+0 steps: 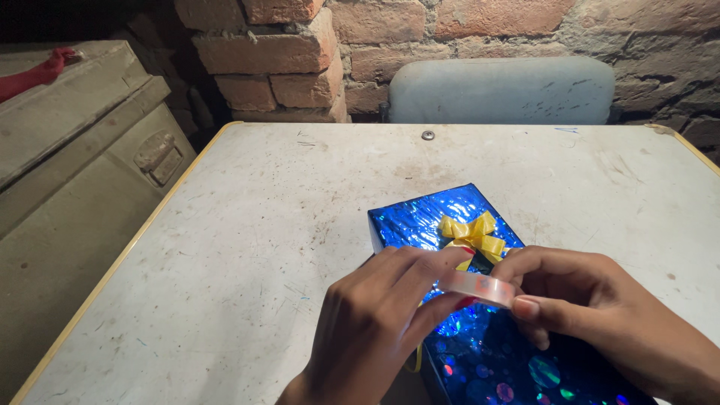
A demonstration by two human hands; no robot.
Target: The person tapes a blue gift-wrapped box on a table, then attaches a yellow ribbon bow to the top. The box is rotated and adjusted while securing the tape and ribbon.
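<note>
On the white table (262, 225), toward its near edge, lay the box wrapped in shiny blue paper (480, 352) with a yellow bow (472, 236). Over it we pinched a roll of clear tape (480, 287), left hand (375, 330) and right hand (592, 315) fingers curled closed on it.
</note>
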